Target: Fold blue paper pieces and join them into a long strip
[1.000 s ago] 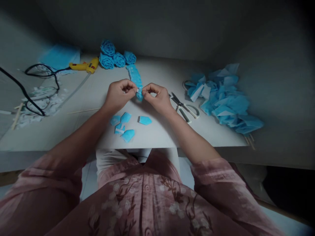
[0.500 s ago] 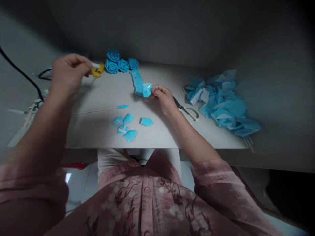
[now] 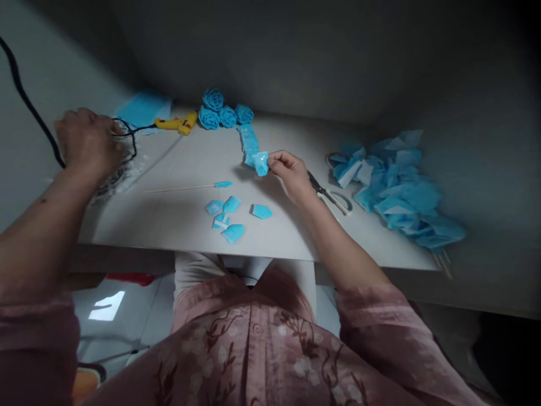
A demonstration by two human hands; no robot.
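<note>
My right hand (image 3: pixel 291 172) pinches a blue crepe-paper petal (image 3: pixel 261 163) with a shiny wet-looking patch on it. Touching or just over the near end of a ruffled blue paper strip (image 3: pixel 248 140), the petal hides part of that strip. My left hand (image 3: pixel 89 141) is over a tangle of white scraps and thin sticks (image 3: pixel 112 183) at the table's left; its fingers are blurred and partly hidden. A yellow glue gun (image 3: pixel 177 124) lies on the table to the right of that hand, its black cord running back toward it.
Several blue paper roses (image 3: pixel 213 100) sit at the back. A stick with a blue tip (image 3: pixel 223 184) and loose petals (image 3: pixel 232 233) lie in front. Scissors (image 3: pixel 333 200) and a blue paper heap (image 3: pixel 401 192) are at right, blue sheets (image 3: pixel 143 108) at back left.
My left hand has let go of the glue gun, which now rests on the table, and has moved left and down. My right hand still pinches the petal. The whole view has shifted slightly.
</note>
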